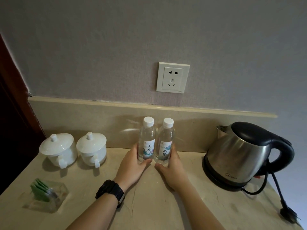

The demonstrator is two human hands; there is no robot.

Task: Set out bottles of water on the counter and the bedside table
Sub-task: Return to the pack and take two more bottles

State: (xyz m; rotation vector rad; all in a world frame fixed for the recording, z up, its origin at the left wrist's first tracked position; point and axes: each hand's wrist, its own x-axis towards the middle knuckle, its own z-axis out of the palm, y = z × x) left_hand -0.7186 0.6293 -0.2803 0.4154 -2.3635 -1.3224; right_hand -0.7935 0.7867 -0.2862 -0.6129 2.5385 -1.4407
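Two clear water bottles with white caps and printed labels stand upright side by side on the beige stone counter [149, 205], close to its back wall. My left hand [132, 165] wraps the base of the left bottle [147, 141], thumb in front. The right bottle [165, 143] is gripped low by my right hand [172, 170] in the same way. The bottles touch or nearly touch each other. A black watch sits on my left wrist.
Two white lidded cups [58, 148] [91, 146] stand at the left. A glass tray with green sachets [46, 195] lies at the front left. A steel electric kettle [240, 155] with its black cord and plug [289, 214] is on the right. A wall socket [172, 78] is above.
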